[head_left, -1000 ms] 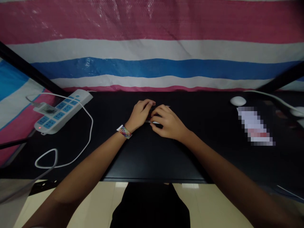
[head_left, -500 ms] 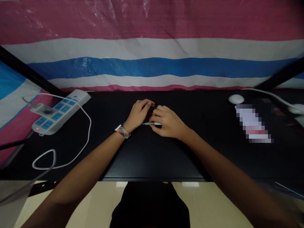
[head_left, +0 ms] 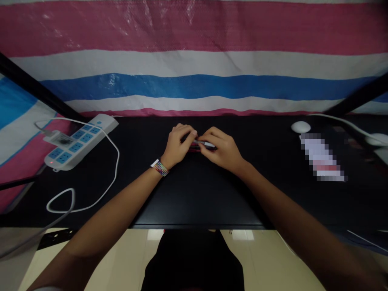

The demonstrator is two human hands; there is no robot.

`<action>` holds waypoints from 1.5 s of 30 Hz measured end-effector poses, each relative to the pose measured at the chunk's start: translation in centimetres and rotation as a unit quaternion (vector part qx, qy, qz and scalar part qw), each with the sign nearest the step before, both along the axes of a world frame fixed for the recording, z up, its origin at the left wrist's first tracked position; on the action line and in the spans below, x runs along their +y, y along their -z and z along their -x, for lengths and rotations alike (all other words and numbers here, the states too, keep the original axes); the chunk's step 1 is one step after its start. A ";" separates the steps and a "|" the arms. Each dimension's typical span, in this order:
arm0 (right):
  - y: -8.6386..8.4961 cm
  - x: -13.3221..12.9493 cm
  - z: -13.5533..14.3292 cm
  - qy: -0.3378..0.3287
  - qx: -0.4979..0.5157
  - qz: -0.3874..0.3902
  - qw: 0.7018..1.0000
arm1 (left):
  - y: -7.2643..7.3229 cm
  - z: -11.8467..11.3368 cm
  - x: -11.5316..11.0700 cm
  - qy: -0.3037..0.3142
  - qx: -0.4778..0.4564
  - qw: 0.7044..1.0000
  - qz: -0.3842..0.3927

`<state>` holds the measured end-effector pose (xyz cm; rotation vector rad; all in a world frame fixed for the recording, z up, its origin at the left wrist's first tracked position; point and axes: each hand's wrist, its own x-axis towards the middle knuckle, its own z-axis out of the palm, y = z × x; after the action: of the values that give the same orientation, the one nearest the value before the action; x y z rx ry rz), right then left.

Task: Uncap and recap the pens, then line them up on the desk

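Note:
My right hand (head_left: 222,147) pinches a white and grey pen (head_left: 209,144) between thumb and fingers. The pen lies nearly level, its thin end pointing left toward my other hand. Close by on the left, my left hand (head_left: 178,143) is curled, its thumb bent in toward the fingers just above the pen's thin end. What those fingers hold, if anything, is hidden. Between and below the hands, slim red and dark pen-like things (head_left: 195,149) lie on the black table (head_left: 194,194), partly covered by the fingers. A woven multicoloured band (head_left: 159,167) circles my left wrist.
To the left a white power strip (head_left: 81,141) with blue sockets holds a plugged-in adapter (head_left: 60,138), and a white cable (head_left: 117,161) loops over the table. At the right are a white mouse (head_left: 301,127) and a blurred-out paper-like item (head_left: 321,157). Striped sheeting (head_left: 194,87) hangs behind.
My right hand has lifted the white pen away from the table's near side and up over the red things. My left thumb has bent inward toward its fingers.

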<state>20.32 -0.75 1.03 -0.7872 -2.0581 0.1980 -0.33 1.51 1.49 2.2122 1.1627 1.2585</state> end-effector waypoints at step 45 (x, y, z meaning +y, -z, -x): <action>0.0 3.2 -1.7 0.015 0.347 0.376 0.859 | -0.1 2.0 1.2 -0.024 -0.106 0.994 0.022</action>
<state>21.98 2.48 1.00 -1.0082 -1.2377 1.1456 -2.32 2.70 1.58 1.9735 1.1552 1.4329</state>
